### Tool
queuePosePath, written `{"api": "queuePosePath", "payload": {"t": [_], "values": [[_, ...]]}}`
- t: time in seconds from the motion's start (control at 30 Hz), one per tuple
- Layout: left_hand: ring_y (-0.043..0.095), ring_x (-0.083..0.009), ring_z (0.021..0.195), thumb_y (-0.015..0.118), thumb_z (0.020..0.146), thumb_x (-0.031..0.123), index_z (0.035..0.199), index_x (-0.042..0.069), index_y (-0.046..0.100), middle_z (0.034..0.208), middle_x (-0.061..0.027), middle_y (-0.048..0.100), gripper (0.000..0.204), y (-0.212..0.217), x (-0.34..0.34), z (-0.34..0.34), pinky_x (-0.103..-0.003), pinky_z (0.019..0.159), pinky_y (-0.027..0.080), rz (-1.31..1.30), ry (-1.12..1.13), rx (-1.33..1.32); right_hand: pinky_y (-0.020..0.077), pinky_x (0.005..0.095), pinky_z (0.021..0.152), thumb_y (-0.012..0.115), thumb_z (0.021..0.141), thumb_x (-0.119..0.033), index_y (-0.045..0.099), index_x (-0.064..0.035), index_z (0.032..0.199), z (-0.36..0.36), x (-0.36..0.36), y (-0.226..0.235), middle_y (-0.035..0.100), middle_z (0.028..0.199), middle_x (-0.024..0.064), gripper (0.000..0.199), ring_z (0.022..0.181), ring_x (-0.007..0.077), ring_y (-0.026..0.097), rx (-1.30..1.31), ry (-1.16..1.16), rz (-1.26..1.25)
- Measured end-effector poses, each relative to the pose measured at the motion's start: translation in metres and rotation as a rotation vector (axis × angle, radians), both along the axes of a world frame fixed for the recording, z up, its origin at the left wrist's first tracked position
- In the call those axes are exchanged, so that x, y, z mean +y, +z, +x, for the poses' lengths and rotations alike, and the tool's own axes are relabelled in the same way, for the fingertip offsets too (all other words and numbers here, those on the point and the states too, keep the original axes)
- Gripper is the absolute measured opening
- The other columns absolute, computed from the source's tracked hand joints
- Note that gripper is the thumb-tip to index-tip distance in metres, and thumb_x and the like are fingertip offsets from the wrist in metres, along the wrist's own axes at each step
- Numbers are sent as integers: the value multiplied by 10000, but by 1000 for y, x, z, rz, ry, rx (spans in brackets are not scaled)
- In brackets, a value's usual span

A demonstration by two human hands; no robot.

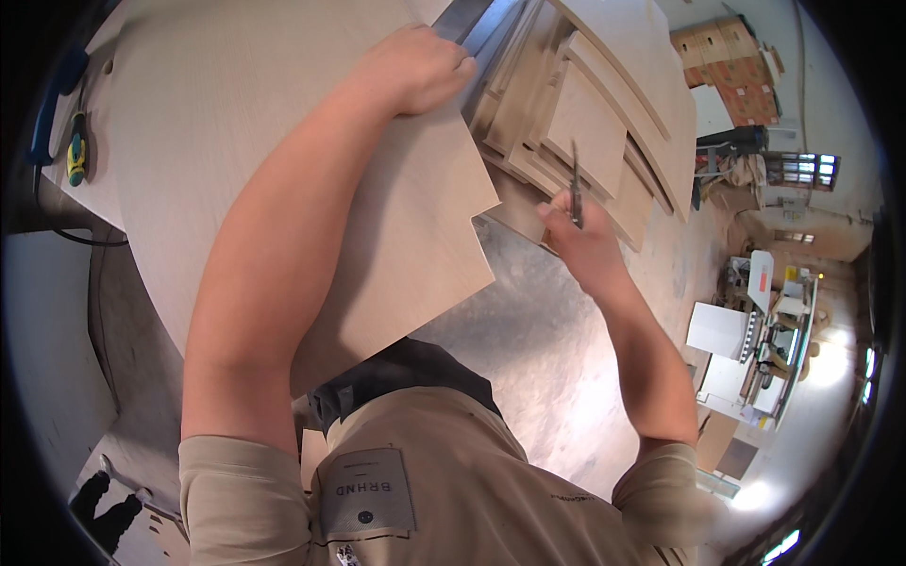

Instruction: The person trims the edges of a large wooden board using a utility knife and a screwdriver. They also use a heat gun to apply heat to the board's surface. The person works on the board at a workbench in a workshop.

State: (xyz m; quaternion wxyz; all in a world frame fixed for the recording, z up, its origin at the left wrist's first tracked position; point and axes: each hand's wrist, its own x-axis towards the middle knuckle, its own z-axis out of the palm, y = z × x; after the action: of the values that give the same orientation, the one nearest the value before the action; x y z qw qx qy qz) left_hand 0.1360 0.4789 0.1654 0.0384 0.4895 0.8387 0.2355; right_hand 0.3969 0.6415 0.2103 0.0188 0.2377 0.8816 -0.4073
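A large pale wooden panel (pixel 236 141) with a curved edge and a notched corner lies in front of me. My left hand (pixel 420 68) grips its far edge, the forearm stretched across its face. My right hand (pixel 580 236) is closed around a thin dark tool (pixel 575 184) that points upward. That hand sits beside the panel's notched corner and over the near edge of a stack of smaller wooden boards (pixel 585 113).
A green and yellow handled tool (pixel 76 151) and a blue object (pixel 52 104) lie at the far left by a black cable. Below me is a grey concrete floor (pixel 538 349). Cardboard boxes (pixel 731 61) and a white machine (pixel 755 340) stand to the right.
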Motion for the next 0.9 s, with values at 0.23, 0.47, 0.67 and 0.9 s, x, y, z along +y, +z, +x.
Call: {"api": "queuePosePath", "payload": {"t": [0.23, 0.47, 0.67, 0.9], "values": [[597, -398, 1019, 455, 1038, 379, 982, 40, 730, 975, -231, 688, 440, -3, 1, 3, -498, 932, 476, 88, 67, -44, 276, 231, 484, 648, 988, -209, 545, -107, 839, 35, -16, -7, 437, 653, -74, 209, 546, 29, 360, -105, -289, -401], [599, -448, 983, 542, 1026, 328, 987, 4, 713, 954, -245, 678, 369, -9, -4, -2, -486, 877, 482, 245, 11, -130, 321, 317, 520, 562, 1055, -326, 461, -116, 804, 93, -118, 56, 394, 599, -8, 343, 513, 127, 349, 441, -515, -1013], [592, -478, 904, 597, 998, 268, 873, -27, 666, 869, -274, 649, 328, -9, -2, -3, -550, 802, 463, 238, -51, -43, 483, 393, 560, 609, 1009, -308, 662, -31, 931, 132, -233, 116, 692, 819, 146, 293, 677, 284, 676, 1203, 166, -1046], [631, -450, 903, 554, 1041, 306, 990, -7, 684, 939, -265, 672, 343, -36, 5, -46, -502, 803, 487, 127, -91, -11, 600, 373, 694, 613, 1015, -408, 712, 75, 1215, 138, -282, 107, 750, 1061, 215, 531, 829, 314, 747, 1439, 44, -718]]}}
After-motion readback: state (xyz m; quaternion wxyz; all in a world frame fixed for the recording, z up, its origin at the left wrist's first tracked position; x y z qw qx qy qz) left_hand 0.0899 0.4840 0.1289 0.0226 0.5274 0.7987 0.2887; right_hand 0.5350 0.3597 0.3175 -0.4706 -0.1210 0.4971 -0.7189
